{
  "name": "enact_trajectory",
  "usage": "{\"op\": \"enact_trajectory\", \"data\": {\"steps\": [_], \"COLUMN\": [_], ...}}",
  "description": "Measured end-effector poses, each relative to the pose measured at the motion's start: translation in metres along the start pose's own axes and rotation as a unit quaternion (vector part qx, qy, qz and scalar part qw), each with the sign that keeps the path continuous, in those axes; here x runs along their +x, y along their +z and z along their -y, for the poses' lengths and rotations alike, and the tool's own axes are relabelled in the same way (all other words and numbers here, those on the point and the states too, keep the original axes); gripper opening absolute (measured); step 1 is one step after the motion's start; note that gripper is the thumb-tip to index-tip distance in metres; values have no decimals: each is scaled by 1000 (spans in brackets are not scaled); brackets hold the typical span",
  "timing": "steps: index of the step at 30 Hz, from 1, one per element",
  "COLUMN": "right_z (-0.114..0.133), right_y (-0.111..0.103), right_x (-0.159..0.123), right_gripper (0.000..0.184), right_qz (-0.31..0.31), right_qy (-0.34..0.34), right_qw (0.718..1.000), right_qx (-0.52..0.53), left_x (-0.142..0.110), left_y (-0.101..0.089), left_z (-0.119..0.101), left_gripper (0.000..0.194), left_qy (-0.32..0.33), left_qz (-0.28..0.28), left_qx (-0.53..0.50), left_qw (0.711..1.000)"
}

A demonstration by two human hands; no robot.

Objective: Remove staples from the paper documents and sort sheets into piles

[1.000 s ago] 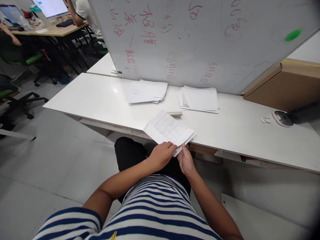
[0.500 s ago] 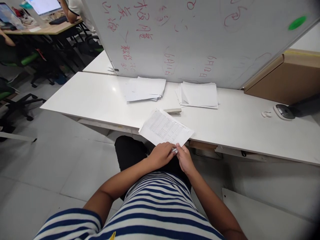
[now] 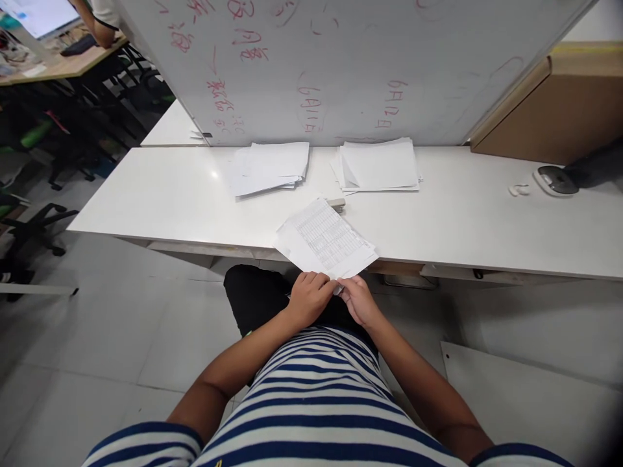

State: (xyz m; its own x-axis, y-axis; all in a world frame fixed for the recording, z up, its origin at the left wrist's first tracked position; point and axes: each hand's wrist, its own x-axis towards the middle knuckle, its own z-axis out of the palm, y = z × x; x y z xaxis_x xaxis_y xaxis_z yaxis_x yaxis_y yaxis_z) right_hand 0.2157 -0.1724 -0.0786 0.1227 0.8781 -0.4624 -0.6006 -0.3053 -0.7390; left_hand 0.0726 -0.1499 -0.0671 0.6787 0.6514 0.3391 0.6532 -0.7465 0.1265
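Printed paper sheets (image 3: 325, 237) with a table of small text lie tilted over the front edge of the white desk (image 3: 170, 188). My left hand (image 3: 310, 297) grips their near edge, fingers curled over it. Close beside it, my right hand (image 3: 359, 299) pinches the near corner between thumb and fingers. How many sheets I hold cannot be made out. Just behind the sheets is a stapler (image 3: 337, 206), mostly covered by them. Farther back lie two paper stacks, a left stack (image 3: 273, 167) and a right stack (image 3: 379, 165).
A whiteboard (image 3: 350, 65) with red writing stands behind the stacks. At the right are a cardboard box (image 3: 549, 110), a dark rounded device (image 3: 557, 180) and a small white object (image 3: 518, 189). A person's arm (image 3: 97, 26) shows at another desk, upper left.
My view has shifted, so the desk and stacks appear higher. The sheets have turned slightly and now cover more of the stapler. Both hands keep hold of the near edge.
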Motion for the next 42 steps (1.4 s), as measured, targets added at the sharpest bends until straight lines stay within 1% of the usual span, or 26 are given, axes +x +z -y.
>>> {"op": "enact_trajectory", "data": {"steps": [3, 8, 11, 14, 19, 22, 25, 28, 32, 35, 38, 42], "right_z": [3, 14, 20, 21, 23, 27, 31, 32, 29, 28, 28, 18], "right_y": [-1, 2, 3, 2, 1, 0, 0, 0, -1, -1, 1, 3], "right_x": [0, -3, -3, -1, 0, -1, -1, -1, -1, -4, -8, -9], "right_gripper": [24, 32, 36, 38, 42, 43, 43, 42, 39, 31, 24, 32], "right_qz": [17, 73, 96, 101, 112, 116, 115, 110, 105, 112, 114, 96], "right_qy": [4, 38, 47, 60, 88, 114, 140, 152, 145, 124, 105, 70], "right_qw": [1000, 995, 993, 991, 987, 984, 980, 978, 981, 983, 987, 993], "right_qx": [23, 56, 58, 64, 70, 79, 86, 88, 81, 73, 44, -15], "left_x": [-2, -9, -13, -15, -16, -18, -20, -22, -24, -24, -25, -26], "left_y": [-1, -4, -3, -3, -7, -9, -10, -10, -9, -9, -9, -6], "left_z": [0, 11, 16, 16, 16, 22, 27, 28, 26, 25, 23, 12], "left_gripper": [19, 19, 19, 19, 16, 16, 18, 19, 17, 16, 16, 17], "left_qy": [5, 52, 63, 53, 32, 19, 32, 42, 43, 51, 68, 96], "left_qz": [-11, -44, -39, -37, -81, -87, -95, -104, -102, -94, -85, -74], "left_qx": [-10, -55, -78, -90, -144, -192, -205, -197, -184, -169, -156, -139], "left_qw": [1000, 996, 994, 994, 986, 977, 974, 974, 977, 980, 982, 983]}}
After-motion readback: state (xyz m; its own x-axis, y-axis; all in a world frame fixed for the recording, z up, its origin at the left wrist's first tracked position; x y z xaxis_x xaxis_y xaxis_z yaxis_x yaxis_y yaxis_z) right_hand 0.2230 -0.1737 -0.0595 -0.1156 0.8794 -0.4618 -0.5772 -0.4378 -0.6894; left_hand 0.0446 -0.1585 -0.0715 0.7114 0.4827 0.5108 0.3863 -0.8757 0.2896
